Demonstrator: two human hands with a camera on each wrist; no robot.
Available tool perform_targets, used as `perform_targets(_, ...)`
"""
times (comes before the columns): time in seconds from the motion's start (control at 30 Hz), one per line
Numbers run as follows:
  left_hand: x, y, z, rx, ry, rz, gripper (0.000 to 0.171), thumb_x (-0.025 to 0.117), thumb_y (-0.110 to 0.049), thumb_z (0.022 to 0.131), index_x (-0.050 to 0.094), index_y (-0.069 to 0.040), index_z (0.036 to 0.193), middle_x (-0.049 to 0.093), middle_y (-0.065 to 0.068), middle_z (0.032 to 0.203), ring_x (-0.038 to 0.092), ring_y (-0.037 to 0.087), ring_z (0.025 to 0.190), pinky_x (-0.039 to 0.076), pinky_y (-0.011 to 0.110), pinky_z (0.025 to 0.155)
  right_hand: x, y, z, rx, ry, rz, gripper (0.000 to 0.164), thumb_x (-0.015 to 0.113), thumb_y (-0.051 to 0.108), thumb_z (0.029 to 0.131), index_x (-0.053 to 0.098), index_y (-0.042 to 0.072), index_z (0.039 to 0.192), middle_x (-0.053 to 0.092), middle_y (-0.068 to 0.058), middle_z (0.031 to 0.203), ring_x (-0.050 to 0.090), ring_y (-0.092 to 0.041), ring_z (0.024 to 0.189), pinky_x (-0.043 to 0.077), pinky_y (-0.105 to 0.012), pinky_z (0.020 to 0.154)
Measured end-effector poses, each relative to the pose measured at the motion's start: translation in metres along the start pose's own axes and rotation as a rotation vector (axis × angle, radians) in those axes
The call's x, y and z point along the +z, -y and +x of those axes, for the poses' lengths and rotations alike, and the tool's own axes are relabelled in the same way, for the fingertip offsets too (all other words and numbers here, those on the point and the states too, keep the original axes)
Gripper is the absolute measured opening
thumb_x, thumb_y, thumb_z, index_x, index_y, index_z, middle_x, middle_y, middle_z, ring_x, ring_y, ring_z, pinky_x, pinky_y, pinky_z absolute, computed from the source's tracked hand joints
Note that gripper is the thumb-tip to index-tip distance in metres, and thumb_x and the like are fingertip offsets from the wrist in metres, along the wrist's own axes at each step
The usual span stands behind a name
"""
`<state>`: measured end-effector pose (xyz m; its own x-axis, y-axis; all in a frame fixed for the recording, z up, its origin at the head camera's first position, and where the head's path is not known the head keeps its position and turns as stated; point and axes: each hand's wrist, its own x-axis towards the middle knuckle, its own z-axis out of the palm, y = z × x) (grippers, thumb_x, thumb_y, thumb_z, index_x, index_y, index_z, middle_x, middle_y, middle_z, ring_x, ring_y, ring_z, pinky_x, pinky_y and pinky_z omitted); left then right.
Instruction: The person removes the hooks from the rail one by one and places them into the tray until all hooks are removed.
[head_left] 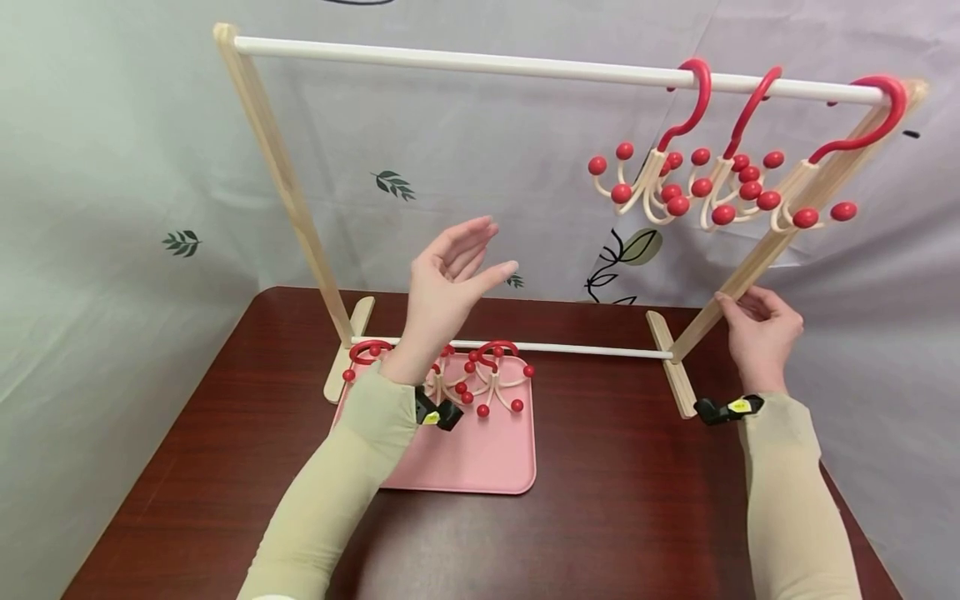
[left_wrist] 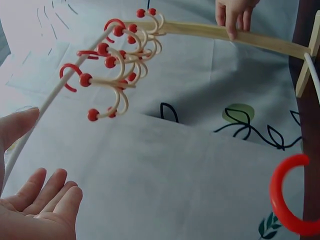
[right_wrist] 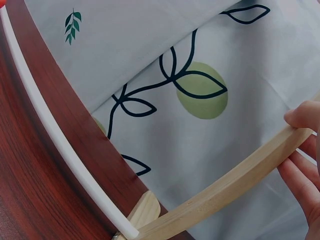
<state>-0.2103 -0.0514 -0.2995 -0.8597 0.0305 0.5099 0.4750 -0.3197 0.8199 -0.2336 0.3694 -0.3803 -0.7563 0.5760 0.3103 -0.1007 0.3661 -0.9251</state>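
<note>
Red-hooked hangers point(head_left: 724, 168), three, hang near the right end of the rack's point(head_left: 289, 187) top rod point(head_left: 465, 60); at least three more hangers point(head_left: 494, 382), partly hidden, lie on one pink tray point(head_left: 480, 458). The left hand point(head_left: 444, 287) hovers, thumb and fingers parted; the right hand point(head_left: 761, 335) grips one of two uprights point(head_left: 763, 257).

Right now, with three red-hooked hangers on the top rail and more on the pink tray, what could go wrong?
The hung hangers crowd the right end of the top rail, so they might snag one another. The frame may rock if the right hand pushes or pulls the right post it grips. The lower hangers lie close together on the pink tray, so lifting one could drag another.
</note>
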Motion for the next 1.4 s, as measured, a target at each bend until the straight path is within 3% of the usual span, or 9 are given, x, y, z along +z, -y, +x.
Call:
perform_targets(0.37, 0.035, -0.019, 0.023, 0.026, 0.09, 0.02, 0.056, 0.083, 0.003, 0.083, 0.063, -0.002, 0.135, 0.068, 0.003, 0.129, 0.061, 0.013, 0.124, 0.046, 0.03, 0.106, 0.001, 0.0, 0.0, -0.005, -0.002, -0.002, 0.037, 0.084, 0.017, 0.085, 0.075, 0.005, 0.119, 0.072, 0.011, 0.094, 0.068, -0.001, 0.086, 0.053, -0.012, 0.077)
perform_targets(0.63, 0.069, -0.049, 0.04, 0.002, 0.109, 0.047, 0.059, 0.084, 0.004, 0.081, 0.062, 0.0, 0.136, 0.068, 0.001, 0.128, 0.06, 0.007, 0.122, 0.046, 0.023, 0.104, 0.0, -0.001, 0.0, -0.004, -0.006, -0.007, 0.037, 0.084, 0.018, 0.085, 0.075, 0.005, 0.119, 0.071, 0.011, 0.094, 0.068, -0.002, 0.087, 0.053, -0.012, 0.077)
perform_targets(0.83, 0.09, -0.07, 0.048, -0.02, 0.143, 0.129, 0.061, 0.085, 0.0, 0.082, 0.06, -0.001, 0.138, 0.067, 0.0, 0.13, 0.06, 0.001, 0.116, 0.045, 0.018, 0.101, 0.0, -0.001, 0.0, 0.004, -0.002, -0.018, 0.037, 0.084, 0.019, 0.085, 0.074, 0.005, 0.119, 0.071, 0.012, 0.094, 0.068, -0.001, 0.087, 0.053, -0.012, 0.077)
perform_targets(1.0, 0.107, -0.07, 0.064, -0.042, 0.171, 0.198, 0.064, 0.087, -0.008, 0.082, 0.06, -0.007, 0.139, 0.066, -0.003, 0.131, 0.059, -0.003, 0.114, 0.045, 0.014, 0.098, 0.001, -0.001, 0.001, -0.004, 0.0, -0.007, 0.036, 0.084, 0.018, 0.085, 0.075, 0.004, 0.118, 0.072, 0.011, 0.093, 0.068, -0.001, 0.087, 0.053, -0.012, 0.076)
perform_targets(1.2, 0.126, -0.059, 0.085, -0.068, 0.214, 0.297, 0.067, 0.089, -0.017, 0.082, 0.059, -0.014, 0.142, 0.063, -0.007, 0.134, 0.056, -0.007, 0.116, 0.042, 0.007, 0.095, 0.001, -0.001, 0.001, -0.008, -0.001, 0.009, 0.035, 0.085, 0.016, 0.085, 0.075, 0.005, 0.116, 0.072, 0.011, 0.092, 0.068, -0.002, 0.086, 0.053, -0.011, 0.075)
perform_targets(1.4, 0.143, -0.049, 0.099, -0.073, 0.204, 0.406, 0.066, 0.088, -0.025, 0.083, 0.059, -0.018, 0.142, 0.062, -0.01, 0.136, 0.054, -0.009, 0.118, 0.04, 0.005, 0.096, 0.002, -0.001, 0.0, -0.045, -0.019, -0.017, 0.035, 0.085, 0.018, 0.084, 0.075, 0.003, 0.115, 0.071, 0.014, 0.088, 0.068, -0.001, 0.085, 0.053, -0.011, 0.074)
